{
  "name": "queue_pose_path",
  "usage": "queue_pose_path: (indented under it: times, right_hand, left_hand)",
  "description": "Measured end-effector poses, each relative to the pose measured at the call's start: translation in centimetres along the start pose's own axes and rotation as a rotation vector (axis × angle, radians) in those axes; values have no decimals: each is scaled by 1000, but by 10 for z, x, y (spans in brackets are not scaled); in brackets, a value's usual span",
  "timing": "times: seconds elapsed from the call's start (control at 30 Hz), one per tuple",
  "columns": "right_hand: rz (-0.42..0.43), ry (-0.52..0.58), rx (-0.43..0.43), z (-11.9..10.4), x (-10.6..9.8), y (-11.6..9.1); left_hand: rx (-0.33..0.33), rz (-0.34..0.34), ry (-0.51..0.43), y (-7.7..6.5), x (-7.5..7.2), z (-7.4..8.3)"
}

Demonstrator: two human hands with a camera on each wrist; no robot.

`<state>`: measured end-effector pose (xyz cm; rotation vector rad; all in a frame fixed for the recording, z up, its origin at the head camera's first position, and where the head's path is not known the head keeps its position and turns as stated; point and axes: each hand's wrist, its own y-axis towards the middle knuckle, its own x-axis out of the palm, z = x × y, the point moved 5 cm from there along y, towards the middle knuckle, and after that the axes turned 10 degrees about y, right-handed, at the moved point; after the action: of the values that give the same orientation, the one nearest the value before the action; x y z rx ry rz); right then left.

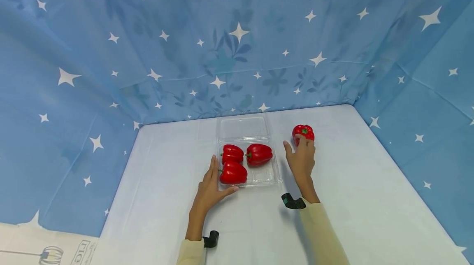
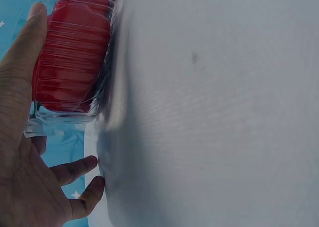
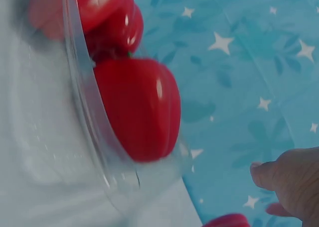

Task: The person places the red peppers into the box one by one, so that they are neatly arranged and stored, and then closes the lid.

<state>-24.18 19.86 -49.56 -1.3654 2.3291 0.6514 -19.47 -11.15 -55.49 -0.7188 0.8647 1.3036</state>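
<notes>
A hinged clear plastic container (image 1: pixel 264 174) lies on the table with its lid (image 1: pixel 242 128) folded back. Inside it are three red bell peppers: one at the back left (image 1: pixel 232 154), one at the front left (image 1: pixel 234 173) and one at the right (image 1: pixel 260 154). My left hand (image 1: pixel 208 193) rests at the container's front left corner, fingers along the left side and thumb by the front wall. A fourth red bell pepper (image 1: pixel 303 130) sits on the table right of the container. Over its near side reaches my right hand (image 1: pixel 301 160), fingertips at the pepper and thumb spread apart from it.
The white-covered table (image 1: pixel 163 182) meets a blue star-patterned curtain (image 1: pixel 237 63) at the back and sides. At the lower left hangs a pale printed cloth (image 1: pixel 63 248). Each wrist wears a black camera mount.
</notes>
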Motion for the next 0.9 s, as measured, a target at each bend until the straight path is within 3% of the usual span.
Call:
queue_pose_path:
  times: [0.17, 0.37, 0.9]
  right_hand:
    - [25, 15, 70, 12, -3, 12]
    - [-28, 30, 140, 24, 0, 25]
    - [33, 107, 180, 52, 15, 46]
  left_hand:
    - [-9, -11, -7, 0, 1, -1]
    - [-11, -10, -7, 0, 2, 0]
    - [-24, -10, 2, -1, 1, 0]
